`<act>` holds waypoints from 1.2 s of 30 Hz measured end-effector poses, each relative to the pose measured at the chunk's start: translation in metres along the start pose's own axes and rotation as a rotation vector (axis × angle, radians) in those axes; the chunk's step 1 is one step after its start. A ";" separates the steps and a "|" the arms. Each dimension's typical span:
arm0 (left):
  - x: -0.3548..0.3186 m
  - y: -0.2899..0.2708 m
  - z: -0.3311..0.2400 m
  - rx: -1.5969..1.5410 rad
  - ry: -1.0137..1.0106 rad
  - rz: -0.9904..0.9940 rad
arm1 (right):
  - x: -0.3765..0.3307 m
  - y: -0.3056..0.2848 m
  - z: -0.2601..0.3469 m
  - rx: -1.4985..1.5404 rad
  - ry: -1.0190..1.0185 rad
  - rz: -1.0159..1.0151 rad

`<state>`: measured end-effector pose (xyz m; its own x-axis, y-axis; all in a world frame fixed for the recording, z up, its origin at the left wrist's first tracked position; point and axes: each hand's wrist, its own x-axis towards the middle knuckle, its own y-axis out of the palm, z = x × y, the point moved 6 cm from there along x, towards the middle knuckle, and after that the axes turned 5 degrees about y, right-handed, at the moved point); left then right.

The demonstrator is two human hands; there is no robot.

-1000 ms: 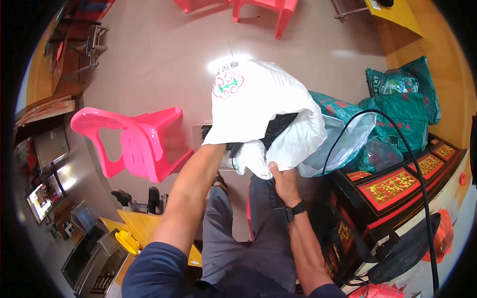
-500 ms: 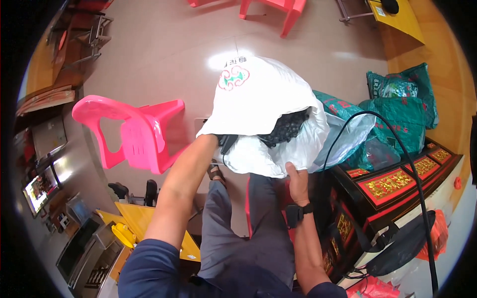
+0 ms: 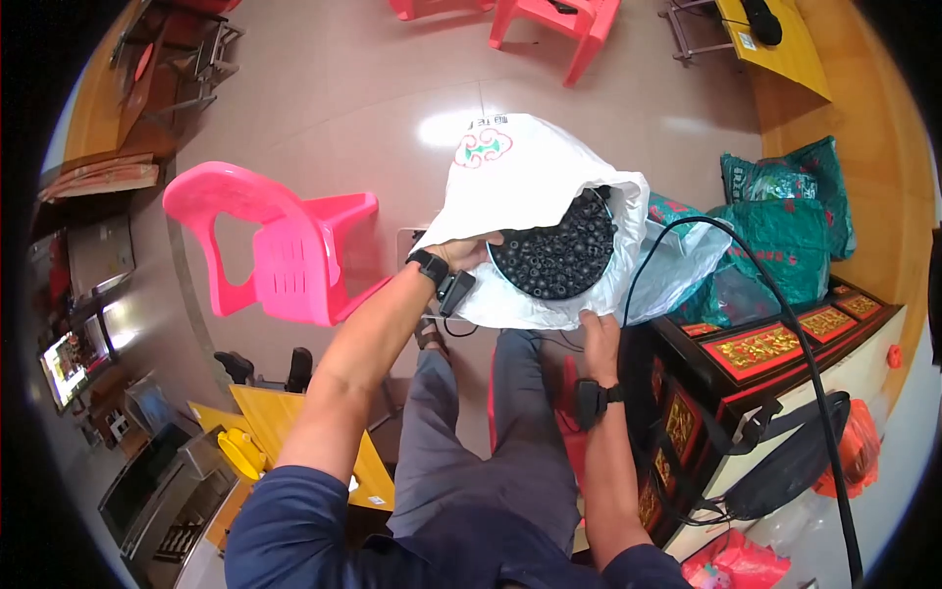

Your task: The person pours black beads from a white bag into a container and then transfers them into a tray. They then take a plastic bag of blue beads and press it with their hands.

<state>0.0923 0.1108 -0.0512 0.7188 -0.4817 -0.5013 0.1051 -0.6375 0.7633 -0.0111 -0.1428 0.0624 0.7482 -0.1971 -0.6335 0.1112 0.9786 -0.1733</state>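
Note:
A big white woven bag (image 3: 535,162) with a red and green emblem lies in front of me, its mouth toward me. In the mouth sits a round bowl with a pale thin rim (image 3: 497,265), full of small black ring-shaped parts (image 3: 559,250). My left hand (image 3: 466,253) reaches into the mouth and grips the bowl's left rim, its fingertips partly hidden. With thumb and fingers, my right hand (image 3: 601,344) pinches the bag's near edge. Black bands with small boxes are on both wrists.
A pink plastic chair (image 3: 285,250) stands on the left. Green plastic bags (image 3: 780,240) are piled at the right, beside a carved black, red and gold cabinet (image 3: 756,363). A black cable (image 3: 810,339) arches across the right side. More pink chairs (image 3: 559,25) stand ahead.
My left hand, hidden in the bag before, now shows at the bowl's rim. The bowl of black parts has come into full view as the bag's mouth opened wider. My right hand keeps the bag edge.

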 end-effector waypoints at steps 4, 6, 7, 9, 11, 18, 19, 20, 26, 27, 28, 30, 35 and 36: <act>-0.019 -0.009 -0.002 0.107 -0.061 0.011 | 0.001 0.010 -0.003 0.033 -0.011 0.044; -0.024 0.050 -0.008 0.026 -0.041 0.045 | 0.005 -0.013 -0.014 0.033 0.004 0.015; -0.034 0.079 -0.022 -0.027 -0.003 0.053 | 0.010 -0.022 -0.021 -0.022 0.014 0.022; -0.058 0.075 -0.027 -0.077 -0.017 0.097 | 0.010 -0.004 -0.013 -0.048 -0.008 0.077; -0.080 0.088 -0.036 -0.090 -0.015 0.174 | 0.006 0.001 -0.001 -0.175 -0.076 0.073; -0.171 0.103 -0.055 0.072 0.124 0.104 | 0.039 -0.032 -0.060 0.190 0.079 0.007; -0.209 0.089 -0.064 0.109 0.136 0.029 | 0.016 0.006 -0.017 -0.034 -0.054 -0.001; -0.224 0.093 -0.066 0.070 0.139 0.013 | 0.019 -0.004 -0.024 0.002 -0.005 -0.015; -0.327 0.053 -0.056 0.075 0.286 -0.174 | 0.016 -0.010 -0.020 0.047 0.107 -0.061; -0.341 0.029 -0.041 0.072 0.274 -0.229 | 0.016 -0.013 -0.022 0.066 0.103 -0.094; -0.354 0.016 -0.032 0.064 0.275 -0.265 | 0.014 -0.008 -0.019 0.069 0.112 -0.088; -0.370 -0.014 -0.010 0.051 0.272 -0.295 | 0.014 -0.008 -0.021 0.053 0.124 -0.094; -0.375 -0.116 0.075 -0.055 0.244 -0.460 | 0.016 -0.011 -0.021 0.106 0.068 -0.042; -0.368 -0.133 0.091 -0.100 0.247 -0.480 | 0.022 -0.021 -0.030 0.099 0.077 -0.013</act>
<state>-0.2481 0.3181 -0.0053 0.7131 0.0125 -0.7009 0.5168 -0.6850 0.5136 -0.0166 -0.1691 0.0294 0.6946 -0.2098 -0.6881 0.1872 0.9763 -0.1087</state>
